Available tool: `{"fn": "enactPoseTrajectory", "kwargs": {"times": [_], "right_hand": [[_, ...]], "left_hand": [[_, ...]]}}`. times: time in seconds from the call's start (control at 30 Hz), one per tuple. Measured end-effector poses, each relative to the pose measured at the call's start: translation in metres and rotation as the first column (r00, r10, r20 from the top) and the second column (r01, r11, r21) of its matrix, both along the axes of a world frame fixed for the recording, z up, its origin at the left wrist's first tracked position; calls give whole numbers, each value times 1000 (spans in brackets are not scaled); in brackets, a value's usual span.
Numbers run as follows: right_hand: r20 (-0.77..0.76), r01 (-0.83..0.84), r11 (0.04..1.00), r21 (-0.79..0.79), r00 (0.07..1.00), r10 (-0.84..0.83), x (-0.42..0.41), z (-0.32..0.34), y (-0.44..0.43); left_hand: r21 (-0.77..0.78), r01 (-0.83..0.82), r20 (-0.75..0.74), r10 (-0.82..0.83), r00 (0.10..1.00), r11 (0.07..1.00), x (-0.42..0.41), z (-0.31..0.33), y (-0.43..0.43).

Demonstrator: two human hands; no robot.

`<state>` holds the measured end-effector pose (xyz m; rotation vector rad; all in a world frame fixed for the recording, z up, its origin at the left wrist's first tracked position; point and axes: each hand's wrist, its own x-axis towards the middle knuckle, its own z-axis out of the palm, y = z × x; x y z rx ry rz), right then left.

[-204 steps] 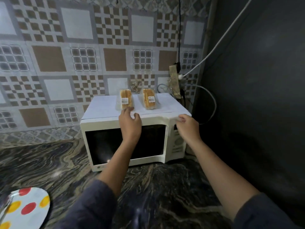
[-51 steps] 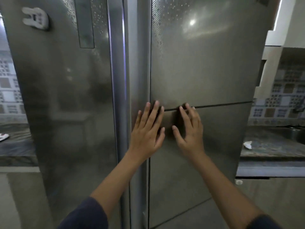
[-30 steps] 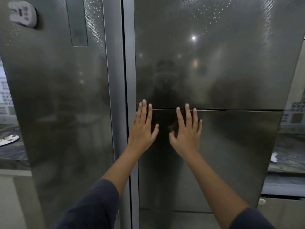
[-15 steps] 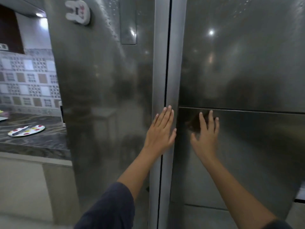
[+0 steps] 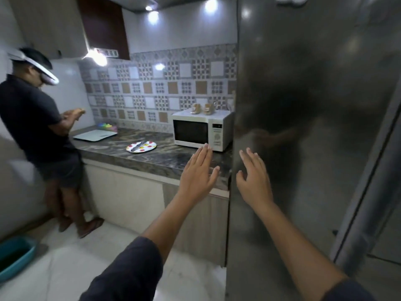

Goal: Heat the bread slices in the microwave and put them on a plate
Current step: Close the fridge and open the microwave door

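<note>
Head view is showing both bare hands raised in front of the person, and both are empty. The left hand (image 5: pixel 198 174) is hanging in the air before the dark marbled stone counter (image 5: pixel 152 158), with its fingers spread and straight, gripping nothing. The right hand (image 5: pixel 253 177) is lying in front of the tall grey steel fridge side (image 5: pixel 303 127) with fingers apart and slightly bent; I cannot tell if the palm is touching the metal. The white box-shaped microwave oven (image 5: pixel 201 130) is standing on the counter just beside the fridge, and its dark door is closed. Two packs of brown bread slices (image 5: pixel 202 108) are standing upright on top of the microwave, near its back edge. The round white plate with red and yellow dots (image 5: pixel 141 147) is lying on the counter left of the microwave, and a metal utensil is resting across it. At the far left another person in a dark shirt (image 5: pixel 32 118) is standing at the counter, wearing a white headset.
</note>
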<state>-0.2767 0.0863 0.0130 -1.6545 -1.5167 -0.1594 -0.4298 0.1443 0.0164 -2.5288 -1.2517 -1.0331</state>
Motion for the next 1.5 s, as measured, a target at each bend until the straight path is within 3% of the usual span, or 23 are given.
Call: {"fn": "enactPoseTrajectory", "kwargs": {"times": [0.23, 0.53, 0.83, 1.13, 1.3, 1.5], "right_hand": [[-87, -133, 990, -48, 988, 129, -120, -12, 106], [-217, -177, 984, 7, 960, 175, -174, -20, 316], [-201, -75, 997, -15, 977, 70, -141, -12, 518], [-149, 133, 991, 31, 981, -127, -52, -11, 666], [-171, 243, 970, -31, 954, -245, 9, -17, 744], [-112, 300, 932, -204, 938, -327, 77, -26, 805]], "left_hand": [[-105, -199, 61, 206, 977, 974, -146, -10, 81], [-105, -241, 92, 251, 964, 965, -204, -19, 275], [-118, -137, 134, 152, 979, 983, -152, -11, 494], [-205, 105, 124, -80, 989, 973, -56, -24, 680], [-292, 289, 94, -274, 957, 912, 11, -46, 771], [-438, 486, 274, -403, 873, 757, 79, -78, 824]]}}
